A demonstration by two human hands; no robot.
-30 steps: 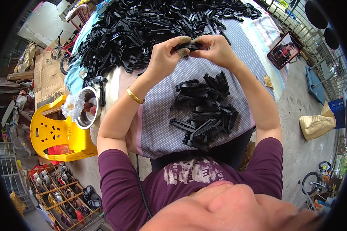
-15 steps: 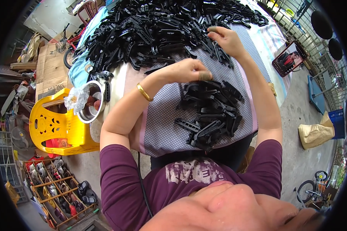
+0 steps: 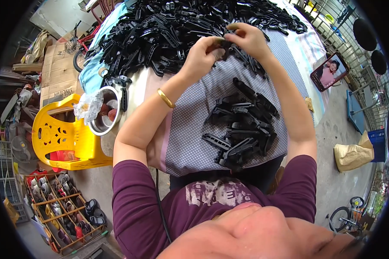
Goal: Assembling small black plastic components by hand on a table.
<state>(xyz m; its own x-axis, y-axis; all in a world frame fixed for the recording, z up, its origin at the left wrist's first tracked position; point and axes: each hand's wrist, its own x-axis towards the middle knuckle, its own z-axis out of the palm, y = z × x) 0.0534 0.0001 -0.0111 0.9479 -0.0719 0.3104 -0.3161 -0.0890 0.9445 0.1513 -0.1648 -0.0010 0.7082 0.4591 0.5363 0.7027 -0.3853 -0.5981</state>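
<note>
A large heap of black plastic clip-like parts (image 3: 160, 34) covers the far side of the table. At its near edge my left hand (image 3: 203, 56) meets my right hand (image 3: 249, 41), both with curled, pinching fingers. Something small and dark shows between the fingertips, too hidden to make out. Just below my right hand lie several black parts at the heap's edge. Closer to my body, a smaller cluster of the black parts (image 3: 242, 129) rests on the dotted grey cloth (image 3: 181, 134). One long part (image 3: 245, 89) lies slanting at that cluster's far end.
At left, a metal bowl (image 3: 103, 127) holds reddish round fruit and a clear plastic bag (image 3: 88, 108), beside a yellow plastic chair (image 3: 56, 138). A phone (image 3: 330, 72) with a lit screen stands at right. A shoe rack (image 3: 58, 211) is at lower left.
My left hand has moved up and away from the smaller cluster to my right hand. My right hand has shifted slightly left. The cluster's far end now shows a slanting part. The phone's picture changed.
</note>
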